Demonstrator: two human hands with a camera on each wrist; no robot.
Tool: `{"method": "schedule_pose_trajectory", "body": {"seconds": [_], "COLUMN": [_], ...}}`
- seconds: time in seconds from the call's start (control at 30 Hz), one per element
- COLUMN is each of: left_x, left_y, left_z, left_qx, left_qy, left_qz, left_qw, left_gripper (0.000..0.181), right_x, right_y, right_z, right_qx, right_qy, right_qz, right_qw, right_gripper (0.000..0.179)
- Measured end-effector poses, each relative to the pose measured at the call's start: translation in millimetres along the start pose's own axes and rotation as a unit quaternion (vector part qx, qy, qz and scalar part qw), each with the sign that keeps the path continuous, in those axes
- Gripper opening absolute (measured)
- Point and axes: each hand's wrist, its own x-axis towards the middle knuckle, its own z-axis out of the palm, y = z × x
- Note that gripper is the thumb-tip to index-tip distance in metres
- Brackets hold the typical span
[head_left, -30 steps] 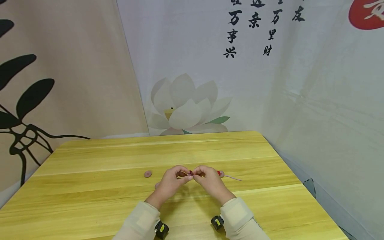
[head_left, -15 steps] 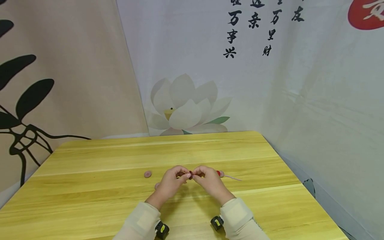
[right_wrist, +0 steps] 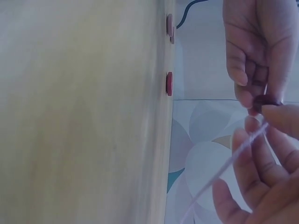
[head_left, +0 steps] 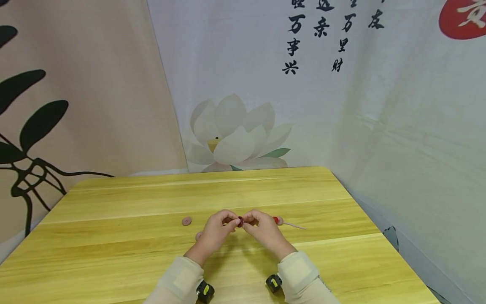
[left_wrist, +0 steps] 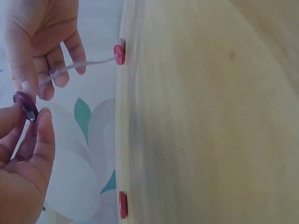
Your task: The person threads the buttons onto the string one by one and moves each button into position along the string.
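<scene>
A dark red button (head_left: 241, 221) is held up above the table between both hands. My left hand (head_left: 217, 231) pinches it by the edge between thumb and fingers. At the button's other side, my right hand (head_left: 264, 232) pinches a pale lilac cord (right_wrist: 224, 168) close against it. From those fingertips the cord (left_wrist: 81, 65) runs to a red button (left_wrist: 119, 54) on the table, which it appears to pass through. Fingertips cover part of the dark button, so how far the cord goes into it cannot be told.
Beyond my right hand lie a red button (head_left: 275, 220) and a pinkish button (head_left: 280, 220), with a cord end (head_left: 294, 225) trailing right. Left of the hands are two pinkish buttons (head_left: 186, 221), one partly hidden by my left hand. A patterned cloth (head_left: 235, 84) hangs behind the wooden table (head_left: 114, 236).
Between the fingertips the dark red button has turned, so more of its round shape shows. Both hands have stayed almost in place.
</scene>
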Motion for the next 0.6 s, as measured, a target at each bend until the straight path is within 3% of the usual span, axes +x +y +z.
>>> {"method": "schedule_pose_trajectory", "body": {"seconds": [0.37, 0.6], "left_x": [2.4, -0.6], "left_y": [0.0, 2.8], "left_z": [0.6, 1.3], "left_qx": [0.012, 0.017], "left_qy": [0.032, 0.026], "left_qz": [-0.009, -0.011], "left_qw": [0.9994, 0.9995], "left_gripper": [0.009, 0.01], "right_x": [-0.4, -1.4], "right_y": [-3.5, -4.9], "right_z": [0.5, 0.9], "right_qx": [0.017, 0.023], "right_qy": [-0.019, -0.022], "right_qz": [0.004, 0.006], "right_qw": [0.9997, 0.9995], "right_gripper": [0.031, 0.041]}}
